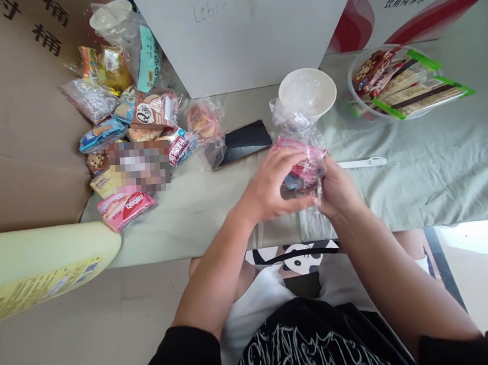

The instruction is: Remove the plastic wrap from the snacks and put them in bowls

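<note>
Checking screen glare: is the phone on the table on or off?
Off, it seems: the phone lies face up, its screen uniformly black.

Green-clothed table [434,182], pale floor [112,322]

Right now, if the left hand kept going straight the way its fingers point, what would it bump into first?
The left hand points rightward, fingers curled on the pink snack packet. Straight on it meets that packet at once, then the right hand gripping the other end. Depth beyond them is unclear.

Pink packet [304,165] motion-blurred, partly hidden by hands; snack pile [139,164] centre pixelated; yellow object [38,266] cut off left.
</note>
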A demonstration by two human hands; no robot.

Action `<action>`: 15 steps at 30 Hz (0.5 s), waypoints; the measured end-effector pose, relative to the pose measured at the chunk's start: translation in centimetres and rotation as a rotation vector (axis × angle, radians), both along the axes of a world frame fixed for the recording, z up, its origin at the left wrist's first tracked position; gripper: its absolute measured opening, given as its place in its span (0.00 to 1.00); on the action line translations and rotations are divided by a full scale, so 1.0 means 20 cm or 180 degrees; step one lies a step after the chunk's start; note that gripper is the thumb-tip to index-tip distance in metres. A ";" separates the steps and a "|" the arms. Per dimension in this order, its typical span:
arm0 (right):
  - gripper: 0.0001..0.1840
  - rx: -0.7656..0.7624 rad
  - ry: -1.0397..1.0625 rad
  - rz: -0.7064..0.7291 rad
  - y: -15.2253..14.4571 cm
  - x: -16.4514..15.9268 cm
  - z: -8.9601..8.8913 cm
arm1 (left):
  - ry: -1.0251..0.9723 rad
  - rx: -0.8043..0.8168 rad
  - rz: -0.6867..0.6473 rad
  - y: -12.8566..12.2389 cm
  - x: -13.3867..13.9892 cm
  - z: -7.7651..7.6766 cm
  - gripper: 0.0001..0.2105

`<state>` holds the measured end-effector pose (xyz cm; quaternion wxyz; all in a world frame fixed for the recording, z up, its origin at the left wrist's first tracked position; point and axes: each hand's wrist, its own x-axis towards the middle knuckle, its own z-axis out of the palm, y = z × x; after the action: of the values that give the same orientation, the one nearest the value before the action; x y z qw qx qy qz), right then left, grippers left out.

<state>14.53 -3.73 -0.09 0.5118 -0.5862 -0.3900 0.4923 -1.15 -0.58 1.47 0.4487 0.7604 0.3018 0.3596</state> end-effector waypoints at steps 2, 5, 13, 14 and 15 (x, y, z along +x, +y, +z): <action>0.17 -0.0249 0.0809 -0.0490 -0.01 -0.03 0.02 | 0.0244 0.0142 -0.0087 0.00 0.01 -0.01 0.22; 0.14 -0.0532 0.1467 -0.0911 -0.05 -0.05 0.04 | 0.0028 0.0001 0.0007 0.00 0.01 -0.02 0.15; 0.14 -0.0359 0.1511 -0.1058 -0.21 0.09 0.08 | -0.1820 -0.1440 0.1645 0.04 0.03 0.00 0.23; 0.14 -0.0340 0.1465 -0.1093 -0.23 0.11 0.09 | -0.1967 -0.1567 0.1828 0.05 0.03 0.01 0.23; 0.15 -0.0328 0.1409 -0.1147 -0.24 0.14 0.11 | -0.2082 -0.1664 0.1974 0.06 0.02 0.01 0.23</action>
<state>17.27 -8.46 2.17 0.6332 -0.5496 -0.1328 0.5286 -0.72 0.61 1.74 0.5669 0.3457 0.4367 0.6070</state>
